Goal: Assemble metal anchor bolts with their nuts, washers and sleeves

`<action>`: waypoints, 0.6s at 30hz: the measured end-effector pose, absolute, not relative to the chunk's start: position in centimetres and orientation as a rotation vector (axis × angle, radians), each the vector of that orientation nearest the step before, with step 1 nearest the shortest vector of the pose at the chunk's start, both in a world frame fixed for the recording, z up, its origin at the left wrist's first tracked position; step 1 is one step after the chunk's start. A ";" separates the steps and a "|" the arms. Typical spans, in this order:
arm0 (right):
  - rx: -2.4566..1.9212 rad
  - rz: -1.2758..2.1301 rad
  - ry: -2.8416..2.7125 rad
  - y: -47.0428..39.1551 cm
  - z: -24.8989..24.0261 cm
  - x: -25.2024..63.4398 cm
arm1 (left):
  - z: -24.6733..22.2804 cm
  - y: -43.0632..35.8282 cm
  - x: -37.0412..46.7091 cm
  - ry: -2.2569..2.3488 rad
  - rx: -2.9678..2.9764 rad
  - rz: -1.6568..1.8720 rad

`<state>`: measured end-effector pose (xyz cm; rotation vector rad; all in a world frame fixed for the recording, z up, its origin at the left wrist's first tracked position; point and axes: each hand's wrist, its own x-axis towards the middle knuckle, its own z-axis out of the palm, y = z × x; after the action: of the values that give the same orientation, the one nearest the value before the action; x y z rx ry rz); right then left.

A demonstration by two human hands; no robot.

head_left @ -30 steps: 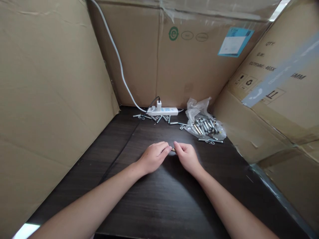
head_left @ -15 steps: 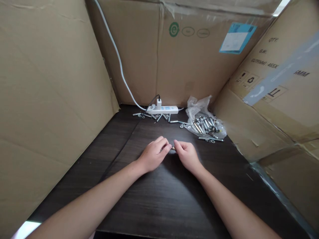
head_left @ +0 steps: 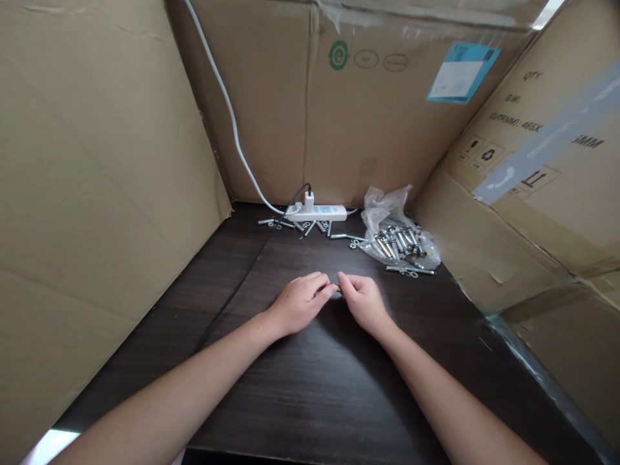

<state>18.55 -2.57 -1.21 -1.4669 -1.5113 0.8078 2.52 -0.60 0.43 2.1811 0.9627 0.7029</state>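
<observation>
Brown cardboard walls fill the left (head_left: 97,161), the top centre and the right of the frame, the right one crossed by a strip of tape (head_left: 513,168). Between them a dark wood-grain table (head_left: 290,400) spreads from the middle of the frame to its bottom edge. The two bare forearms come in from the lower left and lower right corners and meet near the centre. There the left hand (head_left: 300,303) and the right hand (head_left: 364,301) face each other, fingers curled and thumbs uppermost. Right of centre, a clear plastic bag (head_left: 385,203) holds a heap of metal bolts (head_left: 397,243). Above the hands, against the back cardboard, sits a white power strip (head_left: 332,213) with a charger plugged in; loose rods (head_left: 310,228) and washers (head_left: 355,244) lie just in front of it. Smallest is the metal piece (head_left: 338,289) at the centre of the frame, grasped by both hands: a short sliver shows between the left thumb tip and the right thumb and finger, while its ends are hidden inside the curled fingers.
</observation>
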 end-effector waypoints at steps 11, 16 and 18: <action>-1.468 0.799 -1.522 -2.6 -1.3 18.6 | 0.6 -0.5 2.5 0.953 2.196 0.717; -1.473 0.827 -1.510 -2.3 -1.7 18.8 | 0.6 -0.6 2.6 0.944 2.188 0.719; -1.466 0.827 -1.504 -2.2 -1.8 18.8 | 0.5 -0.8 2.6 0.926 2.177 0.747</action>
<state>18.83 -2.21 -1.82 -1.4658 -1.5041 0.8274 2.59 -0.79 0.54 2.1770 0.9262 0.7466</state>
